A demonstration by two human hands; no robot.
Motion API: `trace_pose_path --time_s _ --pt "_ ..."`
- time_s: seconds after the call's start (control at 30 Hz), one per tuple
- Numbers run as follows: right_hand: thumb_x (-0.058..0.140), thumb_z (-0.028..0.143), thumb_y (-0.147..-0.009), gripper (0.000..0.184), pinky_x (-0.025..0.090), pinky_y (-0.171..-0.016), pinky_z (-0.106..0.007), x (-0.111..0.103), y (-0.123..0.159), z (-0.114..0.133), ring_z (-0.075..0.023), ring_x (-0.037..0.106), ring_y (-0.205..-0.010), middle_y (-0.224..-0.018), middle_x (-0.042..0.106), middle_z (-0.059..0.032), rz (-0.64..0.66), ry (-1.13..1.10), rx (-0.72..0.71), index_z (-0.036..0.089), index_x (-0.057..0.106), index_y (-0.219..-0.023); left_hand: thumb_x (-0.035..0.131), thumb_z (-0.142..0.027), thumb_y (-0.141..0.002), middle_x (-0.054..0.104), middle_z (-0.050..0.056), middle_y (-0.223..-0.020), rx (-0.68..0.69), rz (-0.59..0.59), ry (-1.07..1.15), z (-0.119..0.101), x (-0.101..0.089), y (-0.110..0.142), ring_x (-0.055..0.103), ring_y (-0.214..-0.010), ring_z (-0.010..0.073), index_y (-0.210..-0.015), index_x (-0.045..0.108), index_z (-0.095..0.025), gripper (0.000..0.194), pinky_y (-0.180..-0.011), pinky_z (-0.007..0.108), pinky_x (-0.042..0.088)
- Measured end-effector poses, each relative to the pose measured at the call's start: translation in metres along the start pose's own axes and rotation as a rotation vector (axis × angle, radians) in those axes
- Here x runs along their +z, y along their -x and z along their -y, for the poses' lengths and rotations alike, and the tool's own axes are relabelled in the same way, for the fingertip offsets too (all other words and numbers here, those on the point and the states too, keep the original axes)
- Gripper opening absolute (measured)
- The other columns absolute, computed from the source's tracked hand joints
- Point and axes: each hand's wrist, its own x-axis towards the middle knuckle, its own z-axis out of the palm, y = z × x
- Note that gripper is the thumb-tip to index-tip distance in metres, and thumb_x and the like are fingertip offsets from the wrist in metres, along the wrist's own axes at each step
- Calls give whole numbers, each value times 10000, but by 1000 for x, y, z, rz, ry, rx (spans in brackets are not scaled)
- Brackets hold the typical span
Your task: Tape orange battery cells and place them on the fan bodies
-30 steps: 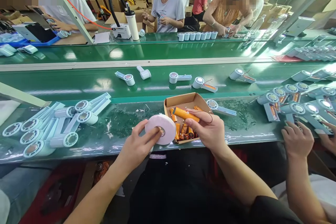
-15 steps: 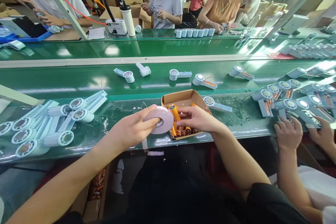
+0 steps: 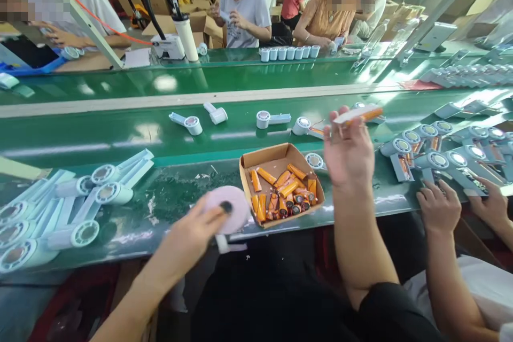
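Observation:
My left hand point(image 3: 192, 238) grips a pale pinkish-white roll of tape point(image 3: 239, 200), thumb and fingers around its core, just left of a cardboard box point(image 3: 266, 155). Several orange-wrapped batteries point(image 3: 288, 188) lie loose in that box. Raised above the bench's far right side, my right hand point(image 3: 349, 160) holds an orange battery point(image 3: 372, 114) with a white strip point(image 3: 348, 116) along it. Behind my right forearm and fingers, pale-blue handheld fan housings are partly hidden, among them one housing point(image 3: 315, 161) by the box.
Pale-blue fan housings point(image 3: 106, 193) are piled at the left. More housings with orange batteries point(image 3: 436, 160) crowd the right, where a co-worker's hands point(image 3: 441, 206) rest. Several housings point(image 3: 263, 119) lie on the green belt point(image 3: 236, 139). Other people work across the line.
My right hand has lifted a battery from the box and moved up and right. My left hand, still holding the tape roll, has moved down and left. The box's inside shows more.

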Motion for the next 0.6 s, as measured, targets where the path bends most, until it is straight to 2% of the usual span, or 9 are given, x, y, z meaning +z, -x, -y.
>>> trace_pose_path --time_s 0.1,0.17,0.23,0.3,0.37,0.43,0.5,0.53,0.6 --pt "929 358 -763 314 600 -988 -321 -40 -15 19 -171 733 -1154 -1239 791 13 12 75 22 300 748 -1012 580 -251 -937 743 57 -1378 -254 78 115 61 11 29 566 -1442 352 -1403 697 -293 483 -1013 441 630" --pt "955 360 -728 351 611 -957 -346 -64 -10 19 -189 748 -1063 -1169 805 -16 57 190 70 283 758 -1009 599 -407 -953 732 62 -1397 -335 83 210 86 11 8 548 -1455 358 -1377 707 -302 450 -1055 476 604" --pt "958 390 -727 353 621 -908 -360 -77 -6 13 -195 748 -957 -1046 803 -33 99 319 79 253 759 -984 550 -463 -997 759 55 -1325 -349 23 261 88 10 -54 573 -1424 320 -1263 752 -300 372 -1127 473 555" --pt "957 402 -726 384 627 -849 -349 -78 -7 7 -188 736 -877 -951 779 -22 138 390 68 241 751 -1007 488 -440 -1040 771 58 -1276 -332 -20 218 73 14 -145 625 -1340 287 -1207 767 -280 362 -1165 456 520" --pt "958 389 -722 527 632 -799 -335 -69 -14 4 -183 737 -843 -939 769 -5 174 390 56 267 717 -1174 453 -374 -1072 693 69 -1439 -290 109 97 56 26 -243 579 -1392 267 -1371 697 -269 400 -1206 436 474" --pt "946 374 -738 706 642 -784 -339 -61 -21 4 -187 754 -849 -982 779 0 216 379 29 317 623 -1364 549 -376 -1046 617 101 -1538 -266 179 54 44 41 -322 477 -1488 352 -1396 689 -261 394 -1203 524 460" --pt "920 374 -778 705 652 -779 -353 -60 -25 8 -199 772 -861 -995 795 -5 247 400 -27 338 590 -1401 632 -344 -1006 629 157 -1492 -264 246 25 42 56 -370 486 -1466 427 -1327 731 -240 352 -1119 578 509" --pt "903 379 -802 640 657 -773 -359 -64 -27 12 -204 780 -853 -982 803 -9 247 418 -59 330 613 -1371 666 -326 -987 647 175 -1442 -262 282 15 45 62 -383 530 -1421 433 -1286 747 -225 326 -1076 576 534" --pt "887 380 -827 520 662 -736 -359 -76 -29 21 -207 789 -794 -921 817 -11 227 468 -99 308 671 -1294 713 -318 -969 676 163 -1353 -242 361 3 53 74 -390 616 -1315 377 -1246 744 -199 304 -1035 548 558"
